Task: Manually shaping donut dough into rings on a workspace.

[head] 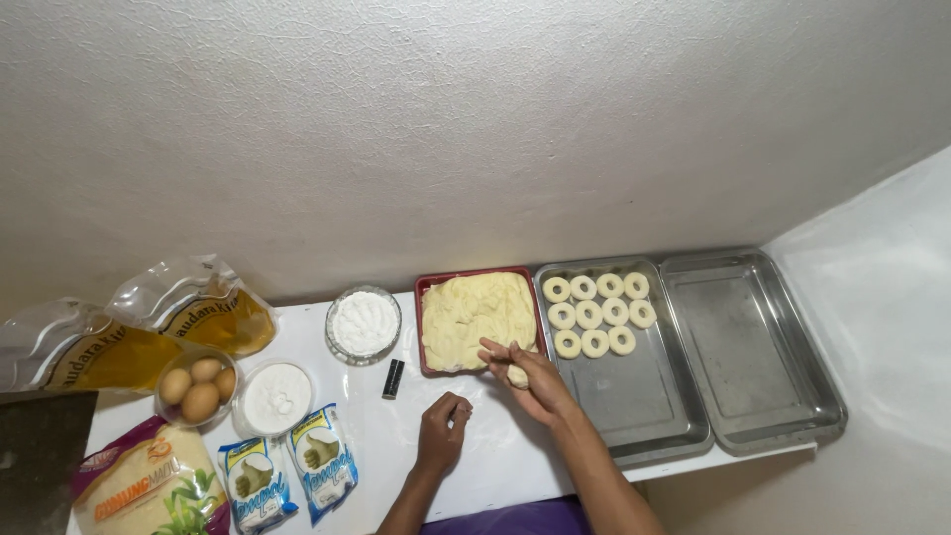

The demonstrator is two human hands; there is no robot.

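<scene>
My right hand (pixel 525 374) holds a small lump of pale dough (pixel 517 375) at the front right corner of a red tray (pixel 420 327) filled with yellow dough (pixel 475 312). My left hand (pixel 442 426) rests loosely curled on the white table top, in front of the red tray, holding nothing that I can see. Right of the red tray stands a steel tray (pixel 644 386) with several ring-shaped dough pieces (pixel 596 313) laid in rows at its far end.
A second steel tray (pixel 753 396) stands at the far right. On the left are a glass bowl of white powder (pixel 364 323), a small black object (pixel 393 378), a tub of white powder (pixel 276 397), a bowl of eggs (pixel 196 384), oil pouches (pixel 198 307) and several packets (pixel 287 471).
</scene>
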